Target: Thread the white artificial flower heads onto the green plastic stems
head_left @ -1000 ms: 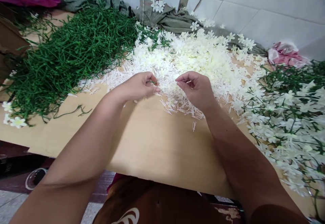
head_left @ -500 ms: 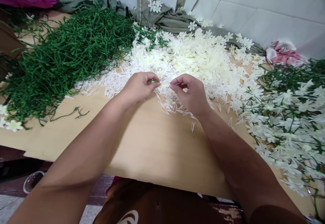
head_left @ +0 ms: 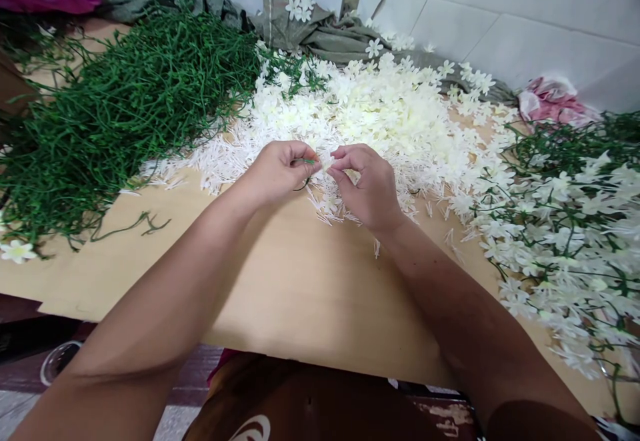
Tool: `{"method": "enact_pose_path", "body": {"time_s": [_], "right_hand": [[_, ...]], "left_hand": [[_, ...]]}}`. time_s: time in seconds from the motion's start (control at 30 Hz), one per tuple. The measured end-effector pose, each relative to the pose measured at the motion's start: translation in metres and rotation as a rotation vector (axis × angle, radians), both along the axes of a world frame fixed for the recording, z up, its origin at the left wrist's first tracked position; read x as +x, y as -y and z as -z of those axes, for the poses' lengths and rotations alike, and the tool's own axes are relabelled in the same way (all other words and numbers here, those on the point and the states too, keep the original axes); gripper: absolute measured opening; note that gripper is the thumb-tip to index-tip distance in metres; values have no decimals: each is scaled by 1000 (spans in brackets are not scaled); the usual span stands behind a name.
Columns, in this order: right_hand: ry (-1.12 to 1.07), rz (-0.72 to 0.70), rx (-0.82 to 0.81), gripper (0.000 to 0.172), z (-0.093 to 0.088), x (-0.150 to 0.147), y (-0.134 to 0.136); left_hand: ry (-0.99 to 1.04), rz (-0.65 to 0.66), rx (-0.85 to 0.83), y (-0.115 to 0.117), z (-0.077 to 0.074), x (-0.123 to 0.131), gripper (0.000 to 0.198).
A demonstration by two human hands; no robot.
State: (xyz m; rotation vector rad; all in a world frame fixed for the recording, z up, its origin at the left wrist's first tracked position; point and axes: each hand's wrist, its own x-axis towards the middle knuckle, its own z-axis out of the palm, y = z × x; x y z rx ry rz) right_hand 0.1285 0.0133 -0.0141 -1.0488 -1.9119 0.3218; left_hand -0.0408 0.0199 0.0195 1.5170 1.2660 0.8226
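My left hand point(head_left: 287, 169) is closed in a pinch on a thin green artificial stem point(head_left: 306, 160), whose end pokes out at the fingertips. Just to the right, my right hand point(head_left: 363, 184) pinches at a small white artificial flower point(head_left: 326, 160) that lies between both sets of fingertips. How the flower and stem join is too small to tell. Under and around the hands spread thin white stamen-like sticks point(head_left: 220, 164). Behind them rises a heap of loose white flower heads point(head_left: 395, 108).
A big pile of green stems point(head_left: 150, 88) lies on the left. Stemmed white flowers point(head_left: 565, 228) are heaped on the right. Brown cardboard point(head_left: 300, 281) covers the table. Grey cloth point(head_left: 330, 44) runs along the tiled wall, with a pink-and-white bag point(head_left: 555, 101) at the right.
My right fingertips have come slightly left, closer to my left hand, and now meet at the flower. More of the green stem shows at my left fingers. The view has shifted slightly.
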Motion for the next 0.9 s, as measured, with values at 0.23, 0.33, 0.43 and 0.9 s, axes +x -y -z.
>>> {"method": "enact_pose_path", "body": {"time_s": [0.23,0.33,0.43,0.9], "right_hand": [[-143,-87,-222,11,-1,-1,0],[-240,-137,-294,12,-4,2,-4],[-327,-149,-347,13,-8,5,-7],[-452,-155,-528,27,-9,1,-5]], "left_hand": [[9,56,-19,4,-4,2,8],[38,62,-14,3,-6,-1,9],[111,81,-56,1,-8,-5,9],[92,193,1,0,0,-5,30]]}}
